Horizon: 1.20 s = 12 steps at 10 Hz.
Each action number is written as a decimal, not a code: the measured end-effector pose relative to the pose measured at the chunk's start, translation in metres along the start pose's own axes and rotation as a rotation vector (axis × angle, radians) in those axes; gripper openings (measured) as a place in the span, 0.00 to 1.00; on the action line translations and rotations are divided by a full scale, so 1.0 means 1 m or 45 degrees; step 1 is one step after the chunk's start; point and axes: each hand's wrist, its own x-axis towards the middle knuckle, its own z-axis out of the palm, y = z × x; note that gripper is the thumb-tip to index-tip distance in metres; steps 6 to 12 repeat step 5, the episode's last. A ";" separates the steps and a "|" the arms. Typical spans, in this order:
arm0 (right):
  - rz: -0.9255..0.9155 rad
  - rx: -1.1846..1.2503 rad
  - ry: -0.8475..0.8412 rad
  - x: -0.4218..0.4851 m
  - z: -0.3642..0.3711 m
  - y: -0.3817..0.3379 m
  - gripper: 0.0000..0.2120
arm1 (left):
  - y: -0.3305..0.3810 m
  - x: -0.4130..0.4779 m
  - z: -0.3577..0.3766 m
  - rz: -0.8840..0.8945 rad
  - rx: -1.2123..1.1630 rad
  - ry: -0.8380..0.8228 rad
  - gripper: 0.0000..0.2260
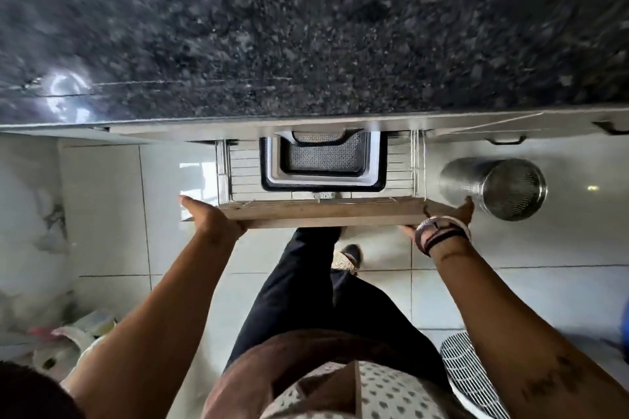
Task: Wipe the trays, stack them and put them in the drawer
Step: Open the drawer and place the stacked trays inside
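The trays (323,160) sit stacked in the drawer (323,215). We set our 2 hands at its front's ends, likely to push it in squarely: left hand (209,218) flat, fingers straight, holding nothing; right hand (456,213) against the other end, fingers hidden, so we cannot tell. Speckled counter (306,27) above; glossy tile floor (527,303), steel bin (493,187).

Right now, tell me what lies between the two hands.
The drawer's wooden front edge spans from the left hand to the right hand, as the head view shows.

2 arms stretched forward, left hand (204,214) flat, right hand (454,214) flat, fingers (186,201) straight, right wrist banded
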 end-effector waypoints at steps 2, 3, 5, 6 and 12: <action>0.181 0.243 -0.395 0.009 0.056 -0.048 0.50 | 0.042 -0.029 0.067 0.009 -0.216 -0.409 0.44; 0.121 0.247 -0.442 0.010 0.077 -0.066 0.47 | 0.051 -0.036 0.086 0.083 -0.311 -0.627 0.41; 0.063 0.082 -0.587 -0.014 0.067 -0.080 0.41 | 0.049 -0.042 0.083 0.036 -0.131 -0.558 0.41; 0.063 0.082 -0.587 -0.014 0.067 -0.080 0.41 | 0.049 -0.042 0.083 0.036 -0.131 -0.558 0.41; 0.063 0.082 -0.587 -0.014 0.067 -0.080 0.41 | 0.049 -0.042 0.083 0.036 -0.131 -0.558 0.41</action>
